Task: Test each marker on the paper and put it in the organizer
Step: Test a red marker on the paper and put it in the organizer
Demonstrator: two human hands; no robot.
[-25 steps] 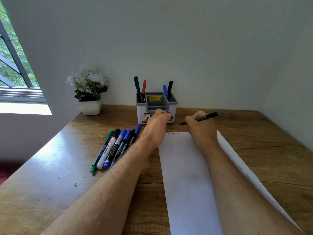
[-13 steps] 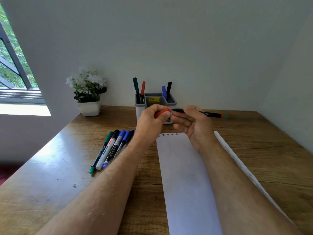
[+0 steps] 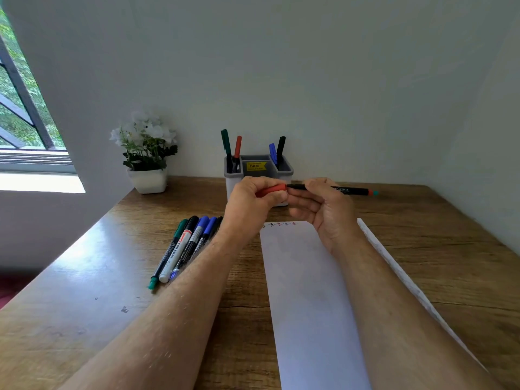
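My right hand (image 3: 320,209) grips a thin black marker (image 3: 342,190) with a red end, held level above the paper's far edge. My left hand (image 3: 253,205) is shut on its red cap (image 3: 274,189), which sits over the marker's tip. The white paper (image 3: 309,291) lies lengthwise in front of me, with a row of small coloured marks (image 3: 278,224) along its far edge. Behind my hands stands the grey and white organizer (image 3: 284,167), holding several markers upright. Several more markers (image 3: 185,246) lie side by side on the table, left of my left forearm.
A white pot of white flowers (image 3: 146,156) stands at the back left of the wooden table (image 3: 436,249), near a window (image 3: 22,122). A wall closes the table's far edge and right side. The paper's right edge (image 3: 394,266) curls up.
My right hand lifted the marker from the paper and turned it level. My left hand rose from the organizer's base with the red cap and brought it onto the marker's tip.
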